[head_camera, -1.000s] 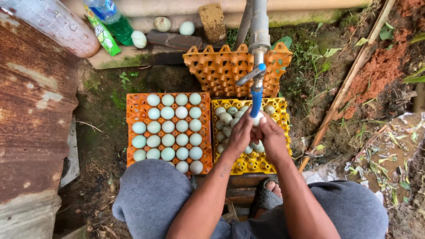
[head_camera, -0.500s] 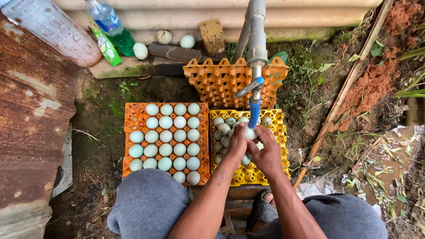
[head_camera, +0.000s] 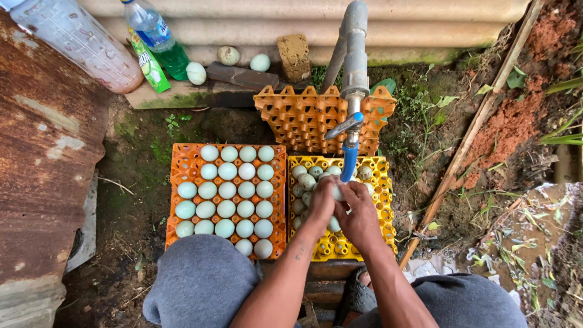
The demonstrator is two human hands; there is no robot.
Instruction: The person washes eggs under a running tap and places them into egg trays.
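I see a rusty metal sheet (head_camera: 36,176) filling the ground far out to the left of my fingers. Up beyond them runs a pale corrugated wall (head_camera: 303,24), and a grey tap pipe (head_camera: 355,54) comes down from it to a blue spout (head_camera: 348,161) that ends just above my fingertips. Straight left of my fingers lies an orange tray (head_camera: 182,158) packed with pale blue-green eggs. Under my hands sits a yellow tray (head_camera: 382,182), partly filled with eggs on its upper left part. Past it, a stack of orange trays (head_camera: 297,115) leans against the pipe.

Far up and left of my fingers, a large clear plastic bottle (head_camera: 79,42) lies on its side. Beside it is a smaller bottle (head_camera: 161,39) with a blue label and green base, and a slim green sachet (head_camera: 146,64) with yellow print slants against it.

My left hand (head_camera: 322,206) and right hand (head_camera: 358,212) meet under the spout, fingers of both curled closed around one egg (head_camera: 336,192). Only a sliver of it shows between them, so I cannot tell which way its long axis points.
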